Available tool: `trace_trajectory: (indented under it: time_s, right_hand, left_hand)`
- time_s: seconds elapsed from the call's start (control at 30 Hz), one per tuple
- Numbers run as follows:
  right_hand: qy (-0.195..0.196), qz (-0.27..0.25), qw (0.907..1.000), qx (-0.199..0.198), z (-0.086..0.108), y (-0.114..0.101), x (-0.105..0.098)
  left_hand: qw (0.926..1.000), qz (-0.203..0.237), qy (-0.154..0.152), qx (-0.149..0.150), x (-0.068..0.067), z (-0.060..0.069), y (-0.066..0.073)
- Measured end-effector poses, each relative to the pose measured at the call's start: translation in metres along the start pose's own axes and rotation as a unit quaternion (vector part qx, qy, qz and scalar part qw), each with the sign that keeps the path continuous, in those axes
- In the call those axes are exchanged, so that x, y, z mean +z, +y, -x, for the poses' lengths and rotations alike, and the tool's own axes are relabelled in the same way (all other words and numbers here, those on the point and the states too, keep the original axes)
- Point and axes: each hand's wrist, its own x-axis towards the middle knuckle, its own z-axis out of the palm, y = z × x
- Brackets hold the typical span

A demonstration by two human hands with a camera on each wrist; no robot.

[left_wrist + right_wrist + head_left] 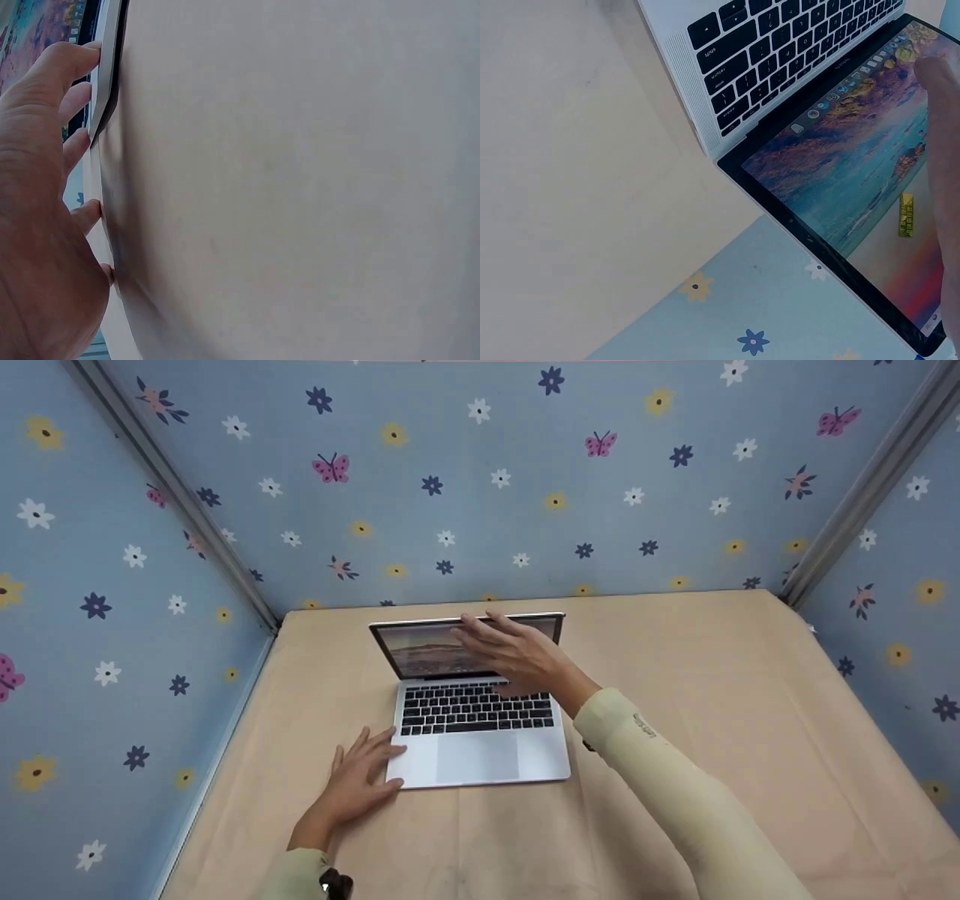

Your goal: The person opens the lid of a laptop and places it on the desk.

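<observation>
On a beige table (697, 697), laptop (477, 706) sits open under two flowered walls' corner posts

Placed a little toward 9 o'clock from the table's middle, the computer has its long axis running from 9 to 3. Its screen (420, 649) stands tilted on the 12 o'clock side, beyond the keyboard (450, 709), and the trackpad (478, 757) faces 6.

A person's left hand (358, 780), fingers spread, touches the base near its 8 o'clock corner, gripping nothing; from there the bulk of the laptop lies toward 2. Higher up, the right hand (517, 656) crosses the screen's 3 o'clock half, fingers extended and holding nothing, their tips close to the top edge. Whether they press the panel cannot be told. From that hand, the trackpad lies toward 7.

For anything done to the screen, the right hand is clearly the nearer; the left is nearer the front corner. Pale sleeves (675, 787) reach in from 7 and 5.
</observation>
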Motion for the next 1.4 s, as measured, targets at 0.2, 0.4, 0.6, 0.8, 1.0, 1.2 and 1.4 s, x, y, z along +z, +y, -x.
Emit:
trace_trajectory:
  time_s: [0.2, 0.4, 0.6, 0.8, 1.0, 1.2, 1.4]
  right_hand:
    - [-0.023, -0.006, 0.9996, 0.015, -0.0005, -0.0049, -0.0023]
    - [-0.041, -0.027, 0.9986, 0.02, -0.0008, -0.0068, -0.0044]
    - [-0.04, -0.043, 0.998, 0.023, -0.0002, -0.0071, -0.0034]
    - [-0.048, -0.049, 0.9974, 0.023, 0.0018, -0.0072, -0.0015]
    - [-0.047, -0.052, 0.9973, 0.023, 0.0019, -0.0076, -0.001]
    - [-0.047, -0.075, 0.9958, 0.026, 0.0029, -0.0047, 0.0009]
    - [-0.041, -0.063, 0.9968, 0.027, 0.003, -0.0002, 0.0016]
  left_hand:
    - [1.0, -0.003, 0.001, 0.0, 0.0023, -0.0001, -0.0018]
    - [1.0, -0.003, 0.0, 0.001, 0.002, 0.0002, -0.0016]
    - [1.0, -0.002, -0.003, 0.0, 0.0012, 0.0005, -0.0007]
    - [1.0, -0.002, 0.001, 0.006, 0.0023, 0.001, -0.0022]
    - [1.0, -0.004, -0.004, -0.001, 0.001, 0.0009, -0.0014]
    - [1.0, -0.002, -0.003, 0.001, 0.0007, 0.0012, -0.0024]
    - [1.0, 0.004, 0.004, 0.005, 0.0011, 0.0002, -0.0021]
